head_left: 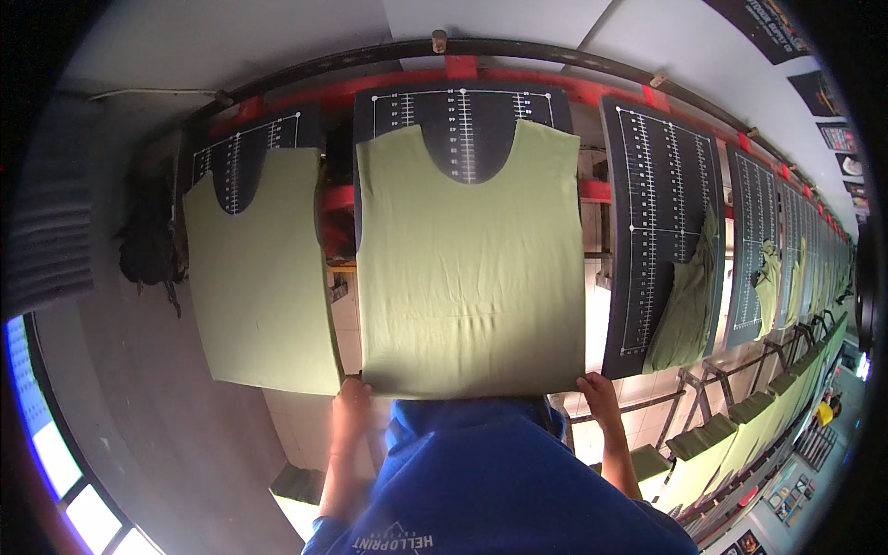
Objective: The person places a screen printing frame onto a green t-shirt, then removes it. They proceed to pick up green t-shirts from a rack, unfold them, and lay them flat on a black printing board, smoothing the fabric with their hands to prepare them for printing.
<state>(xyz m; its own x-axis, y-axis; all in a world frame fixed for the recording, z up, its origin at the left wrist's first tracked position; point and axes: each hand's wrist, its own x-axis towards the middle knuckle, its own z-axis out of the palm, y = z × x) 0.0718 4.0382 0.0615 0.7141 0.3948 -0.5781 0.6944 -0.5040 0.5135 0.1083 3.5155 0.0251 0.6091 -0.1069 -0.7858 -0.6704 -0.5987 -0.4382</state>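
Observation:
A light olive-green shirt panel (472,277) with a scooped neckline lies spread over the dark printing board (467,106) straight ahead of me. White ruler scales show on the board above the neck. My left hand (351,405), slightly blurred, is closed at the panel's lower left corner. At the lower right corner, my right hand (599,396) pinches the cloth between thumb and fingers. Small creases run across the panel's lower middle. Beside my left hand, a second green panel (259,277) covers the neighbouring board.
To the right, another marked board (652,222) carries a bunched green cloth (689,305). Several more boards recede along a red and dark metal frame (462,67). Green panels (708,439) hang in a row at lower right. A dark bundle (148,231) hangs at left.

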